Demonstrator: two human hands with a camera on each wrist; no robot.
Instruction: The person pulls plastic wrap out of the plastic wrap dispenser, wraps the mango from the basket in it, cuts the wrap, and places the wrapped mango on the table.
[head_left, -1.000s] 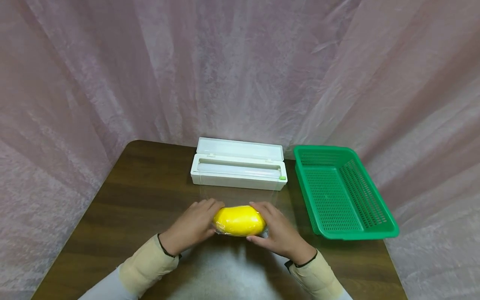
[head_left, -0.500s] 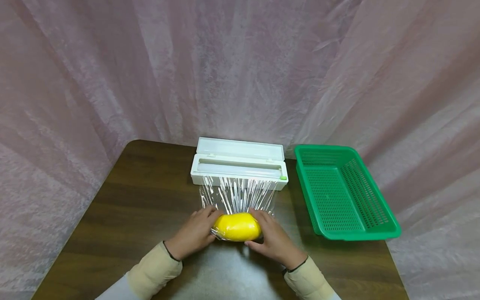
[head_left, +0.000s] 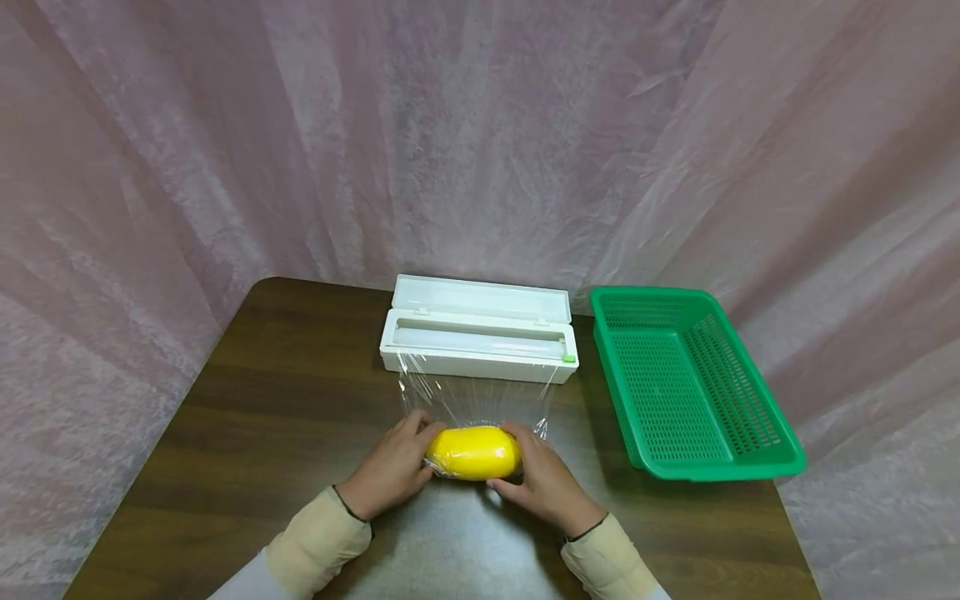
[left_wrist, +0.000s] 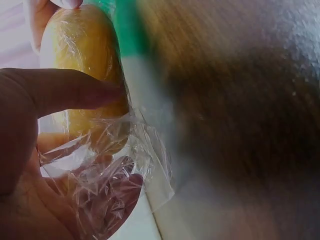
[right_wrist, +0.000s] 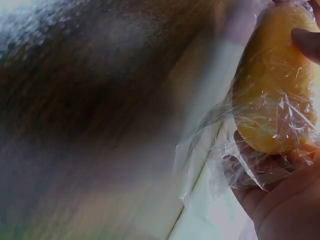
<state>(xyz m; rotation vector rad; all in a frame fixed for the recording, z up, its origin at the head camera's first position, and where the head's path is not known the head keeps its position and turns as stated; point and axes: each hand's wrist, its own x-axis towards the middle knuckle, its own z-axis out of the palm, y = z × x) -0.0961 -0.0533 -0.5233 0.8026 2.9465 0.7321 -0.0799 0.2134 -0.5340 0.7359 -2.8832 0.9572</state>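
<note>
A yellow object [head_left: 474, 452], wrapped in clear film [head_left: 442, 398], is the centre of the clock here; whether it touches the tabletop [head_left: 225, 450] beneath cannot be told. At 9 o'clock the left hand [head_left: 393, 462] holds one end, and between 3 and 4 the right hand [head_left: 546, 482] holds the other. Each grip is curled round the object, thumb against it. In the wrist views, loose film bunches at both ends. At 12 o'clock stands a white box [head_left: 480, 364], lid [head_left: 480, 298] hinged back, a roll [head_left: 480, 340] inside; film stretches from its front to the object. Between 2 and 3 o'clock sits a green basket [head_left: 720, 472].
</note>
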